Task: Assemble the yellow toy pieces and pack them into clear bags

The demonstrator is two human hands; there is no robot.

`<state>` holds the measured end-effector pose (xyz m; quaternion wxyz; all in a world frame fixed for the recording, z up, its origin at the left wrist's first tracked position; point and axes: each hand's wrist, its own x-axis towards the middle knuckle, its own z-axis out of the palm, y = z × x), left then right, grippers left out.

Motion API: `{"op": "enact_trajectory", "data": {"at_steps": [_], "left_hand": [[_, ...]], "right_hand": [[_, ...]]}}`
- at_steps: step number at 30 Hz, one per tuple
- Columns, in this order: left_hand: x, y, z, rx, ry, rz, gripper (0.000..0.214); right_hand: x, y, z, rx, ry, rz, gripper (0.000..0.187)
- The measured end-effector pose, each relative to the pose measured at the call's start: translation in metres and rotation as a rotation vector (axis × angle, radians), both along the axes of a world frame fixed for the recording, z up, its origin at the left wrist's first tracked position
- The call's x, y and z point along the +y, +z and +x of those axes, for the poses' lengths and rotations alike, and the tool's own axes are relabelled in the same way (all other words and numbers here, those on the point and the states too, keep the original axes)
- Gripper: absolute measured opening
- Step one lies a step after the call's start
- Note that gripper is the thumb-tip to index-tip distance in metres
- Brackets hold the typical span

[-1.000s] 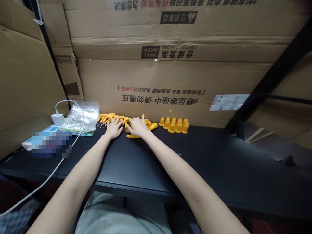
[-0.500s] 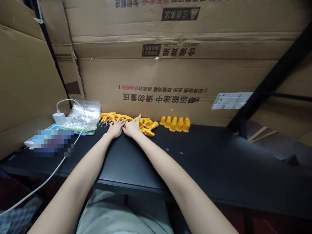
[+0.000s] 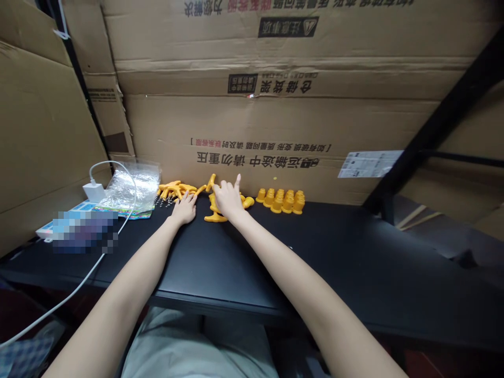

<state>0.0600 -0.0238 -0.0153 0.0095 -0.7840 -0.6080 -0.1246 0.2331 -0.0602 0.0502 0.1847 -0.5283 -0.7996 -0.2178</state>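
My left hand point(image 3: 184, 210) rests palm down on the black tabletop, fingers spread at the near edge of a pile of yellow branching plastic pieces point(image 3: 175, 188). Small metal spiral-looking bits point(image 3: 162, 201) lie just left of it. My right hand point(image 3: 229, 200) is closed, with one finger sticking up. At its left fingertips a yellow T-shaped handle point(image 3: 211, 182) stands up against the cardboard, apparently pinched; the contact is partly hidden. Under and around this hand lie more yellow parts, including a T-shaped piece point(image 3: 216, 217) and a rounded one point(image 3: 248, 202).
Yellow cup-shaped pieces point(image 3: 287, 202) stand in rows to the right. At left are a clear plastic bag point(image 3: 134, 184), a white plug point(image 3: 94, 191) with a cable, and a blurred-out object point(image 3: 84, 231). Cardboard walls point(image 3: 275, 118) close off the back and left.
My right hand has moved right, away from my left hand, and a yellow T-shaped handle now stands up at its fingertips. Yellow pieces between the hands have shifted. My left hand has barely moved.
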Motion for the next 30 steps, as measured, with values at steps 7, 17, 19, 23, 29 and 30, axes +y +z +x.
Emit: {"op": "enact_trajectory", "data": {"at_steps": [7,17,19,23,29,30], "left_hand": [[-0.006,0.002,0.002,0.010,0.022,0.086,0.051],[-0.015,0.022,-0.003,-0.324,-0.216,0.580,0.063],[-0.018,0.026,-0.003,-0.351,-0.190,0.608,0.062],[-0.027,0.035,0.006,-0.306,-0.191,0.630,0.057],[-0.039,0.042,0.018,-0.182,-0.072,0.495,0.041],[-0.040,0.042,0.019,-0.173,-0.052,0.474,0.040]], "right_hand": [[0.000,-0.012,0.050,0.241,0.097,0.141,0.042],[0.009,-0.032,0.071,0.271,0.499,0.237,0.038],[0.010,-0.032,0.071,0.275,0.542,0.235,0.037],[0.012,-0.035,0.071,0.271,0.573,0.235,0.035],[0.012,-0.035,0.075,0.188,0.466,0.238,0.038],[0.010,-0.034,0.075,0.173,0.438,0.238,0.039]]}}
